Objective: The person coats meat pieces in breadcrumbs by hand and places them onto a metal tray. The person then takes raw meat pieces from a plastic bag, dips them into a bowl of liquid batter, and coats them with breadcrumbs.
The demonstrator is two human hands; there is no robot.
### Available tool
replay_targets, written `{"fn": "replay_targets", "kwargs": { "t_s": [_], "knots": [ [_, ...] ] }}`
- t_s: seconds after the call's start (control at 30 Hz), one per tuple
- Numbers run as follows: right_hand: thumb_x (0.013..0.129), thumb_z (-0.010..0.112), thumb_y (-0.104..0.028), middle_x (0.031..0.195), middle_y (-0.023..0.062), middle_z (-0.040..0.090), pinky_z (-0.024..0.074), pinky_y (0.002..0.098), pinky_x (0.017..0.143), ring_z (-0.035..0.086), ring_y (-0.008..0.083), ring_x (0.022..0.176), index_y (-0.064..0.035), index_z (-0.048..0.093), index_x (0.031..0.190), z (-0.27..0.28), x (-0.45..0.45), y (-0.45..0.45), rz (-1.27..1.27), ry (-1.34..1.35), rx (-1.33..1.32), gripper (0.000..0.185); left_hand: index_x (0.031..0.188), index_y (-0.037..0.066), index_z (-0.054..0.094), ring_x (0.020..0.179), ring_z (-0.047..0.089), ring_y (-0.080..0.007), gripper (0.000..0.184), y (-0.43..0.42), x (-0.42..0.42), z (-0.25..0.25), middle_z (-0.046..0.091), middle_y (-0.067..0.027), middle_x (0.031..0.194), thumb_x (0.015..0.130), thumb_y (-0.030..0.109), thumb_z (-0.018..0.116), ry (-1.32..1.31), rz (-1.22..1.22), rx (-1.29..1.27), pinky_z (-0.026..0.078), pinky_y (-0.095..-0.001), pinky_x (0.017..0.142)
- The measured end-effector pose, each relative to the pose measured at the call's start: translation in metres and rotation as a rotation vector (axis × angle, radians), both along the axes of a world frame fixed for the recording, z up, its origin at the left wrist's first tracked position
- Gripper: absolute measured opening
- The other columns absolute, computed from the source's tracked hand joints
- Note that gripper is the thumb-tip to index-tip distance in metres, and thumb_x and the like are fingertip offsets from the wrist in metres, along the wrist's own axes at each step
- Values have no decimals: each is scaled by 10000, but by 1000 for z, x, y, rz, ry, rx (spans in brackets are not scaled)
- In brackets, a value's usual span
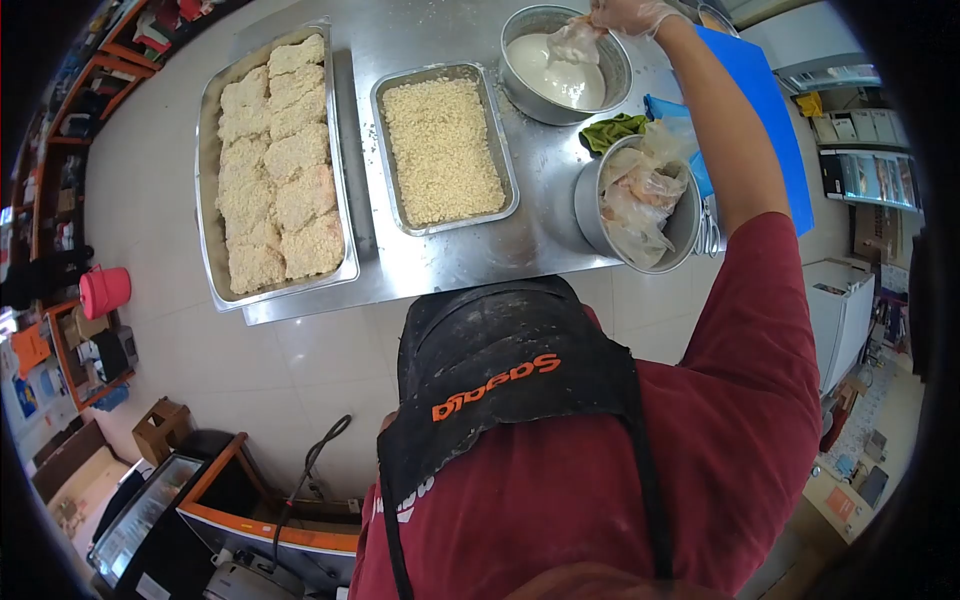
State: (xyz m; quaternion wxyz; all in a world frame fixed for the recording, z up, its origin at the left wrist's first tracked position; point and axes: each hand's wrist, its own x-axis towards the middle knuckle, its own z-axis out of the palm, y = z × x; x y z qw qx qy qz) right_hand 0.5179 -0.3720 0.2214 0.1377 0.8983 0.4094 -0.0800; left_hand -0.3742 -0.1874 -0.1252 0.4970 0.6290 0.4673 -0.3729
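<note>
My right hand (630, 15), in a clear plastic glove, is over the far rim of a round metal bowl (518, 85). Its fingers are closed on a piece of raw meat (576, 42) wet with white batter. The meat hangs at the surface of the white batter (560, 85) in the bowl. Left of the bowl, a metal tray (497, 200) holds pale crumbs (445, 150). Farther left, breaded pieces (300, 155) fill a long, deep metal pan (345, 225) in two rows. My left hand is out of view.
A metal pot (590, 215) with plastic bags of raw meat (645, 190) stands near the table's front edge. Beside it lie a green cloth (612, 132) and a blue board (760, 110). The steel table (400, 265) ends just before my black apron (500, 350).
</note>
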Motion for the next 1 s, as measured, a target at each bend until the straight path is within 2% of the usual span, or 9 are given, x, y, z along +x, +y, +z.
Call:
{"fn": "replay_targets", "kwargs": {
  "t_s": [0.1,0.23,0.4,0.5,0.6,0.7,0.8,0.9,1.0],
  "knots": [
    [822,675,-465,786,202,729,560,467,692,718,374,738,-67,793,783,-4,4,1,147,-221,-134,417,1048,-12,667,696,623,-199,592,7,15,12,696,-128,905,1049,545,466,-15,51,-13,497,-391,619],
    [803,679,-455,803,207,730,558,471,695,720,368,745,-65,793,780,-8,10,-3,82,-195,-108,407,1047,-9,667,693,619,-198,589,16,25,19,692,-124,900,1049,544,464,-40,86,-20,496,-389,618],
    [793,690,-456,829,208,733,561,460,717,722,359,775,-68,794,787,12,-10,1,24,-156,-166,402,1046,-5,667,689,614,-196,586,24,24,24,687,-120,893,1050,543,463,-51,85,-26,494,-386,617],
    [788,702,-453,837,200,737,563,448,732,723,352,792,-80,798,793,-1,9,-7,82,-194,-151,386,1046,-3,667,687,611,-195,583,27,20,27,684,-117,888,1051,543,462,-56,74,-28,492,-385,616],
    [787,705,-445,843,192,741,564,448,736,723,351,794,-93,804,799,-13,19,-10,86,-110,-131,366,1045,-1,667,685,608,-194,581,29,19,30,681,-114,884,1051,542,461,-68,65,-34,491,-383,615],
    [781,705,-438,849,195,742,565,448,736,723,347,791,-97,806,810,-18,19,-7,112,-186,-179,356,1044,1,668,683,605,-193,579,29,22,32,678,-111,880,1051,542,460,-89,73,-41,490,-381,615],
    [778,704,-430,862,199,743,565,445,740,722,352,798,-97,807,827,-3,-3,4,20,-143,-244,353,1044,3,668,681,603,-192,577,31,32,31,675,-108,876,1052,541,459,-127,98,-45,489,-380,614],
    [777,704,-439,862,198,745,566,439,747,721,352,802,-80,804,832,15,-18,8,-55,-56,-174,377,1043,6,668,679,600,-191,575,33,45,30,672,-105,872,1052,541,458,-176,152,-53,487,-378,613],
    [795,710,-408,864,195,750,562,419,736,727,328,807,-44,797,878,46,-38,7,-15,75,77,384,1043,8,668,677,597,-190,573,34,58,26,669,-102,867,1053,540,456,-222,221,-58,486,-376,612]
  ]
}}
